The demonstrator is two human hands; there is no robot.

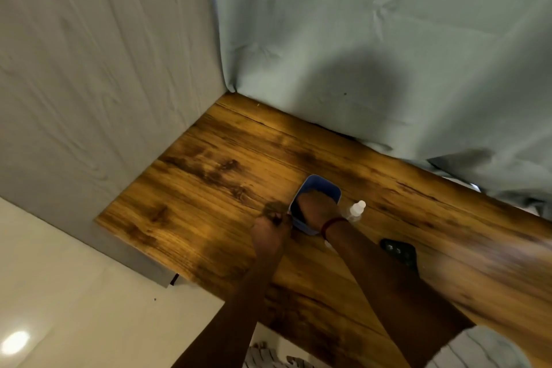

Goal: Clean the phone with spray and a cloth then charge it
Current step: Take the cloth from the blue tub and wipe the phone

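Observation:
A small blue box [324, 185] stands on the wooden table [209, 164]. My right hand [318, 206] reaches down into it, so its fingers and whatever they touch are hidden. My left hand [270, 233] is at the box's near left corner with its fingers curled against the rim. A blurred grey-brown patch [273, 207] lies just beyond those fingers, and I cannot tell what it is. A small clear spray bottle [357, 209] with a white cap stands right of the box. A flat black object with round dots [398, 251], perhaps the phone, lies beside my right forearm.
Grey-green cloth [358, 39] hangs behind the table and along its left side. The table's near left edge borders a pale glossy floor [74, 308]. Grey fabric [484, 346] shows at the bottom right.

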